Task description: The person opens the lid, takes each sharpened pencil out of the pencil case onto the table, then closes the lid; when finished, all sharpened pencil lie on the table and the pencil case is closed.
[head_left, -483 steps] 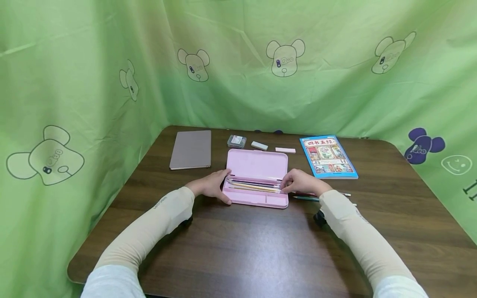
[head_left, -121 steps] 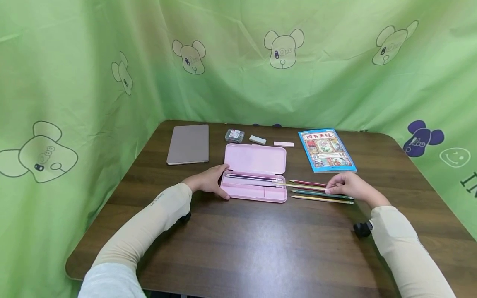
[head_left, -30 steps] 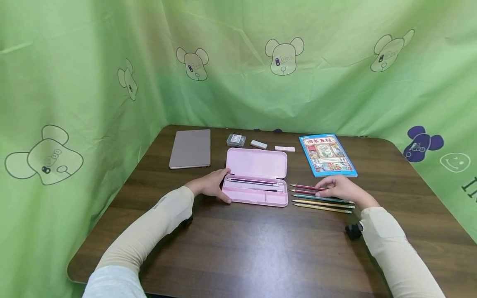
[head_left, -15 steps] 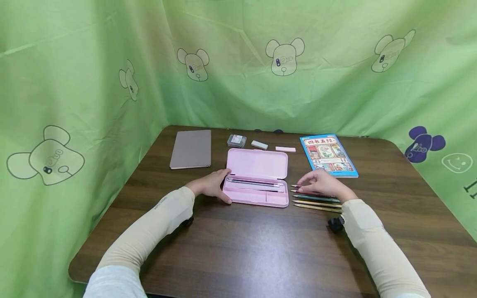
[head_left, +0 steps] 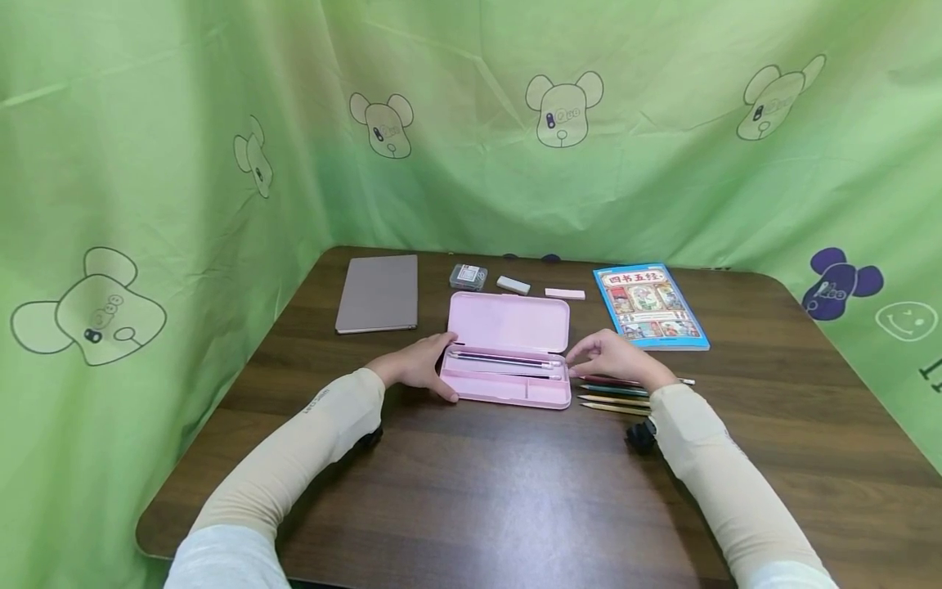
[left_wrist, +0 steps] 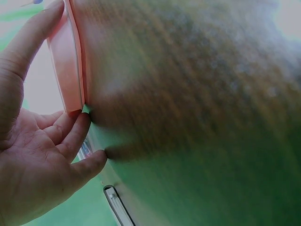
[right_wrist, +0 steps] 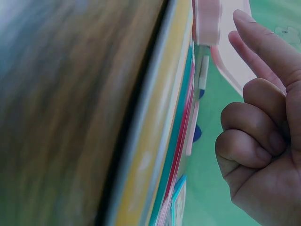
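A pink pencil case (head_left: 508, 322) lies unfolded mid-table in the head view. Inside its base are dark pencils (head_left: 500, 360), beside a small divided compartment. My left hand (head_left: 418, 365) grips the case's left end, thumb at the front and fingers behind; the left wrist view shows the hand (left_wrist: 51, 136) on the pink end. My right hand (head_left: 611, 358) is by the case's right end. In the right wrist view its index finger and thumb stretch out and the other fingers are curled, with nothing seen between them. Below it lie red, teal (head_left: 618, 391) and yellow pencils (head_left: 614, 408).
Behind the case sit a small clear box (head_left: 468, 277), a white eraser (head_left: 513, 285) and a pink strip (head_left: 564, 294). A grey notebook (head_left: 378, 293) is at the back left, a blue-edged book (head_left: 651, 304) at the back right. Green curtains surround the table (head_left: 456, 499).
Over the last second my right hand has gone left from above the pencils to the case's right end. Since the earliest frames, yellow pencils have left the case for the table. My left hand stays put.
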A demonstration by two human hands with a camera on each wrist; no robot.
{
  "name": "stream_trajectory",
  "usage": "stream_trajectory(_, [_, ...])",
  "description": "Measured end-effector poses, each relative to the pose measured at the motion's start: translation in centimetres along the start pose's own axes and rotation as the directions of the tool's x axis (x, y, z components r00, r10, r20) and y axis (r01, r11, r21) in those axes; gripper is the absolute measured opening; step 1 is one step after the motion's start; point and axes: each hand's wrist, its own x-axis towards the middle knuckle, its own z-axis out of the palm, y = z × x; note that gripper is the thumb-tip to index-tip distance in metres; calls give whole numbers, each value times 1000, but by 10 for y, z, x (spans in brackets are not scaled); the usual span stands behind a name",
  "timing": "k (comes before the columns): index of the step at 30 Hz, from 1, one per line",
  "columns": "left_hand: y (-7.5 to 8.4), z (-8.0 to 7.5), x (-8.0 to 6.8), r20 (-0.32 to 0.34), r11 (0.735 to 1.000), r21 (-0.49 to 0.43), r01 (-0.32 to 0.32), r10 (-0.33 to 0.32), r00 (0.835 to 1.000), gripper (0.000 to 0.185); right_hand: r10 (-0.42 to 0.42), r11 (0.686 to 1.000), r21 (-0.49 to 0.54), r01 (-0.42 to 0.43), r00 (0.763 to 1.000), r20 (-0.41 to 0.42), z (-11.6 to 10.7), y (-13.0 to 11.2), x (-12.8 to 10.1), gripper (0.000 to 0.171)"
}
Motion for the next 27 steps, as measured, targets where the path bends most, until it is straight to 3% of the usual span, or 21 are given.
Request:
stream_trajectory(11, [0,2,2,-3,1000,3,-7,7,1000,109,-46,994,-93,55,995,94,10,-9,19,12])
stream_trajectory(27, [0,1,0,-8,1000,0,4,-4,1000,109,-65,975,-207,84,993,96,19,-18,24,5])
